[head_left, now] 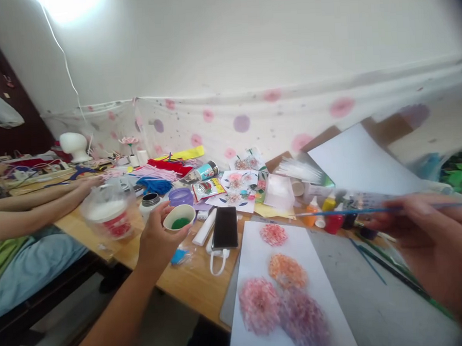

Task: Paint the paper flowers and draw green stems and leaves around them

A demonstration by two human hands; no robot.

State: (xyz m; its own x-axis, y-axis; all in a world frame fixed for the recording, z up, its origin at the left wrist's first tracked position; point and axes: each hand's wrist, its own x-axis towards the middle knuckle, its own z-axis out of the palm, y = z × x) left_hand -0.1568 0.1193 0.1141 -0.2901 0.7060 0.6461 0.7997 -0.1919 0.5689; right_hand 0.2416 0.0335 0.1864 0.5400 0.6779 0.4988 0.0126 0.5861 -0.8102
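Head view shows the left hand (157,241) with its grip around a small cream cup (182,212) of green paint (179,223), just left of a black phone (225,228). On the right, the right hand (437,234) has its grip on a thin blue paintbrush (357,212), held up sideways. Near and between the hands, a white sheet (249,249) with pink, orange and purple flowers (288,270) lies on a gray mat (348,270).
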